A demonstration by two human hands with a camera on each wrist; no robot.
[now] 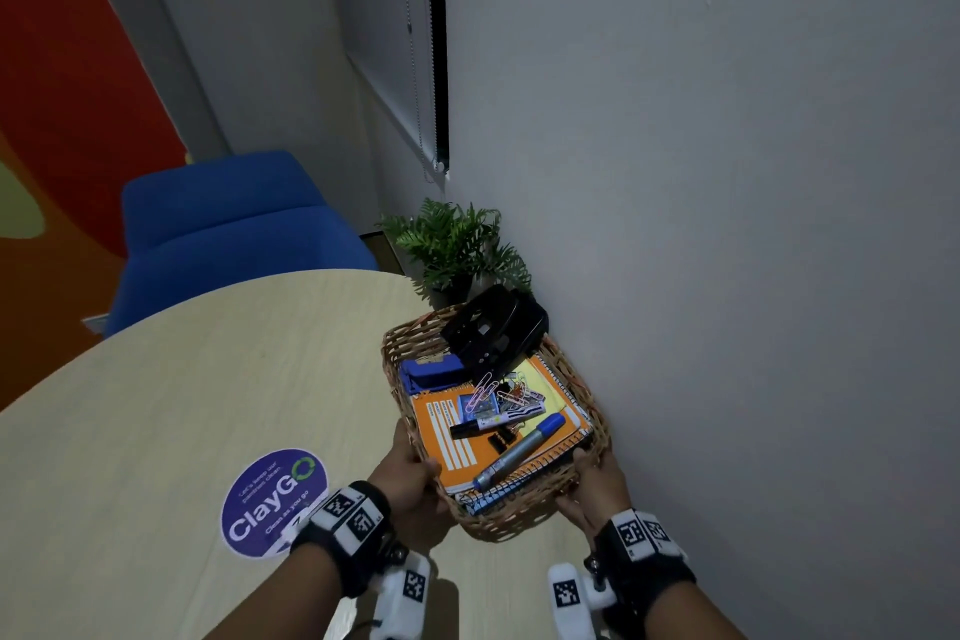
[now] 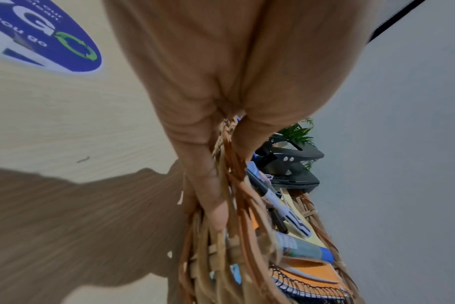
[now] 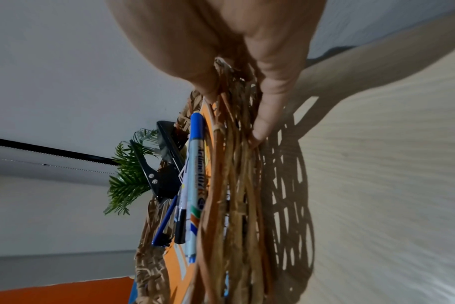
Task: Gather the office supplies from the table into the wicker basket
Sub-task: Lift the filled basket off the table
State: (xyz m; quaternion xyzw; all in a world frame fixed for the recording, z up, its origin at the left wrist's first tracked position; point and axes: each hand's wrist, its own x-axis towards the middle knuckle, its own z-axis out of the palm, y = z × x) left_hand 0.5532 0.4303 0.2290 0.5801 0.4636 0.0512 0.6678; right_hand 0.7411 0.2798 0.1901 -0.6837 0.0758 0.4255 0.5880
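Note:
I hold the wicker basket [image 1: 388,353] by its two near corners at the right side of the table, close to the wall. My left hand [image 1: 421,476] grips the near left rim, thumb inside and fingers [image 2: 210,195] down the outer weave [image 2: 234,257]. On the near right rim [image 3: 237,195], my right hand [image 1: 589,483] grips the same way. Inside lie a black hole punch [image 1: 493,333], a blue stapler [image 1: 431,372], an orange notebook [image 1: 457,447], a blue-capped marker [image 1: 519,452], a black-capped marker [image 1: 478,426] and several paper clips [image 1: 498,392]. The basket's shadow falls apart from it on the table.
A potted fern [image 1: 457,244] stands just behind the basket against the grey wall. A blue chair [image 1: 223,234] sits beyond the round wooden table [image 1: 208,379]. A purple ClayGo sticker [image 1: 275,502] lies on the tabletop left of my left wrist.

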